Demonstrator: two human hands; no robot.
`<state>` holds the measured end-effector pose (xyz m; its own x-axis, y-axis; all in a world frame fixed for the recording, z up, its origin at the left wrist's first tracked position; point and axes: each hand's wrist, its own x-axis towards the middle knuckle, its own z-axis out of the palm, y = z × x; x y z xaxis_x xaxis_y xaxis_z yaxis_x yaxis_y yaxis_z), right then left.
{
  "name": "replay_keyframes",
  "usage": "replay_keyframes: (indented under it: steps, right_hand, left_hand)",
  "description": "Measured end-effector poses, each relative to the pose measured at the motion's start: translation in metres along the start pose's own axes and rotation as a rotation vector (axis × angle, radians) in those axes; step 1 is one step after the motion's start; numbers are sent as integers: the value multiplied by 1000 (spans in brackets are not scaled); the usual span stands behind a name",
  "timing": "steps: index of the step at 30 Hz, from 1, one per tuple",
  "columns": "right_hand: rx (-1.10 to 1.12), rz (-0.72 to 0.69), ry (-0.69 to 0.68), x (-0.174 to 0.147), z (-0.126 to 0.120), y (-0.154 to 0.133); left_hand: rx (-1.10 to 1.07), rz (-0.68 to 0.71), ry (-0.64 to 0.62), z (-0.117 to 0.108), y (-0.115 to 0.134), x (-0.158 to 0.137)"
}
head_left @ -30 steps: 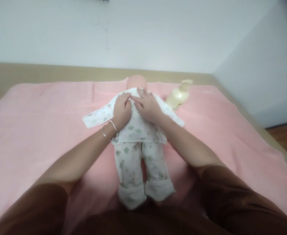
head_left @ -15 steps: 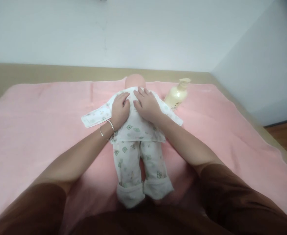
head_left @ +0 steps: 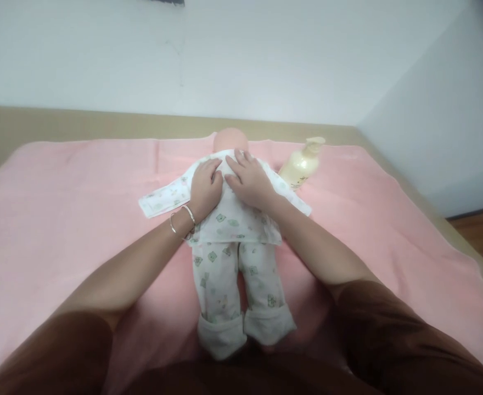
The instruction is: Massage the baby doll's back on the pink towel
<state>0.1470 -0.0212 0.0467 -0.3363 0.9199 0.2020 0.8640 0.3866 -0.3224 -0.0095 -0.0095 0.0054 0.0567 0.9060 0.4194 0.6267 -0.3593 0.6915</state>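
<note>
A baby doll (head_left: 236,226) in a white patterned top and matching trousers (head_left: 220,282) lies stretched out in front of me. Its bare head (head_left: 230,139) points away from me; the face does not show. My left hand (head_left: 206,187) rests on the left half of its upper back, fingers laid along the cloth. On the right half, my right hand (head_left: 250,180) lies flat with its fingers spread. Both thumbs point inward, with a strip of the top showing between the hands. The trouser cuffs are turned up and cover the feet.
A cream pump bottle (head_left: 302,164) stands tilted-looking just right of the doll's right sleeve. Under everything is a pink blanket (head_left: 60,219) on a tan surface (head_left: 101,122). A white wall (head_left: 241,60) rises behind, and another wall is at the right.
The view has shifted a little, so everything sits slightly lower and to the right. Both hands stay on the doll's back in nearly the same place.
</note>
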Motion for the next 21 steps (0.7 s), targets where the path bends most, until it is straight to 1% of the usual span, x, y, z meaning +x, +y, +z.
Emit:
replay_keyframes:
  steps: [2,4,7,9,11,15,18,21]
  right_hand:
    - [-20,23,5,-4,0,-5]
    - [-52,33,22,-14,1,-16]
    - [-78,-25,26,-28,4,-34]
    - [-57,-74,15,-32,5,-39]
    - [-16,-86,15,-29,5,-37]
    - [13,-63,9,-16,3,-22]
    - [-12,-60,-10,-10,2,-15]
    - [-16,-49,-11,-8,1,-13]
  left_hand:
    - [-13,-3,7,0,0,-1]
    - [-17,-6,6,0,0,-1]
    - [-27,2,-3,-2,2,-2]
    - [-38,12,-7,-3,3,-3]
    - [-47,19,-10,-4,3,-3]
    - [-44,-1,3,-4,2,-3]
    - [2,-26,-8,-2,3,0]
    - [86,-46,-32,-1,9,-2]
